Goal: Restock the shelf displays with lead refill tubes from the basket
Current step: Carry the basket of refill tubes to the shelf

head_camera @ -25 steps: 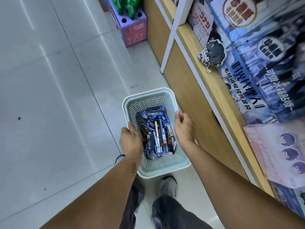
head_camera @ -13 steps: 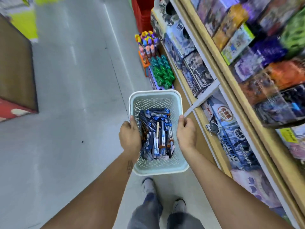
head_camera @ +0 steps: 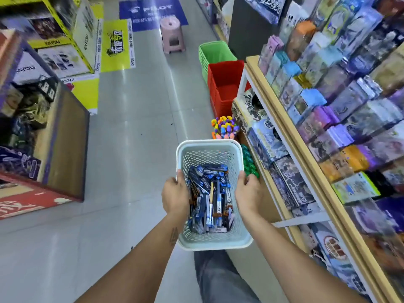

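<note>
Carrying the basket (head_camera: 213, 242) at lower centre of the frame, the person has lifted their gaze from the floor: half a second ago mostly tile and the near shelf edge showed, and now the whole aisle opens up. The grip has not changed. The left hand (head_camera: 176, 194) wraps the basket's left rim with the thumb hooked inside, and the right hand (head_camera: 248, 193) wraps the right rim the same way. I take it as walking off to find the right display; no tube has left the basket yet.

The basket is pale mint plastic, rectangular with rounded corners, its walls pierced with small holes. Inside lies a loose heap of lead refill tubes (head_camera: 211, 199), slim flat cases in blue, black and brown with white labels, most pointing lengthwise.

Along the right of the frame runs the shelf (head_camera: 306, 154), light wood-look edging holding glossy boxed packs. At upper centre stand a red bin (head_camera: 225, 88), a green bin (head_camera: 215, 52) behind it, and a pink stool (head_camera: 172, 35) on the shiny grey floor.
</note>
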A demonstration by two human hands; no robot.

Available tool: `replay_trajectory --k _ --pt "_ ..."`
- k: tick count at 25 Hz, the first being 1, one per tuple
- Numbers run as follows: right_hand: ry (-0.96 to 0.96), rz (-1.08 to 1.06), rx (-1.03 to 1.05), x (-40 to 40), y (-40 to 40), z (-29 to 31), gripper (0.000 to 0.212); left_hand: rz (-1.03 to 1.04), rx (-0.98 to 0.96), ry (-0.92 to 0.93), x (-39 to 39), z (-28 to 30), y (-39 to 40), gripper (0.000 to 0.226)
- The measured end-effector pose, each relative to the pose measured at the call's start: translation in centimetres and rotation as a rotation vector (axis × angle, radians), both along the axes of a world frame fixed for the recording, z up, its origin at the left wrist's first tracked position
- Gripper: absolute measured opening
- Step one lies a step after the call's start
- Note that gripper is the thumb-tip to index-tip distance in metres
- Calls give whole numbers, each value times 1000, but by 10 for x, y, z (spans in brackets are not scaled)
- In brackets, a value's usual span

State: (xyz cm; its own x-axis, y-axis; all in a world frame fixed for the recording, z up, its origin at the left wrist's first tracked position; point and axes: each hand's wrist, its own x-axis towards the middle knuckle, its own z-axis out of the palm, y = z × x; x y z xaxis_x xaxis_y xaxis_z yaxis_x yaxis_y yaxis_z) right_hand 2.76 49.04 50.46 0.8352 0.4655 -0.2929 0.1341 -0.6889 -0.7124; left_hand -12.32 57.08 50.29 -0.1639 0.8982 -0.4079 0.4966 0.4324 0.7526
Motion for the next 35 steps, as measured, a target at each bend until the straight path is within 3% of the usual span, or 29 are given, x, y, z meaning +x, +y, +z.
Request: replay_trajectory --k 13,18,23,35 --pt "-15 39 -26 63 389 45 43 -5 5 -34 61 42 390 50" --pt "-4 -58 -10 82 576 46 44 -69 1 -30 88 40 587 52" --pt "-4 -146 27 106 745 73 38 -133 4 -15 122 73 764 53" --pt "26 -195 -8 271 1159 38 45 -215 35 53 290 59 1183 50"
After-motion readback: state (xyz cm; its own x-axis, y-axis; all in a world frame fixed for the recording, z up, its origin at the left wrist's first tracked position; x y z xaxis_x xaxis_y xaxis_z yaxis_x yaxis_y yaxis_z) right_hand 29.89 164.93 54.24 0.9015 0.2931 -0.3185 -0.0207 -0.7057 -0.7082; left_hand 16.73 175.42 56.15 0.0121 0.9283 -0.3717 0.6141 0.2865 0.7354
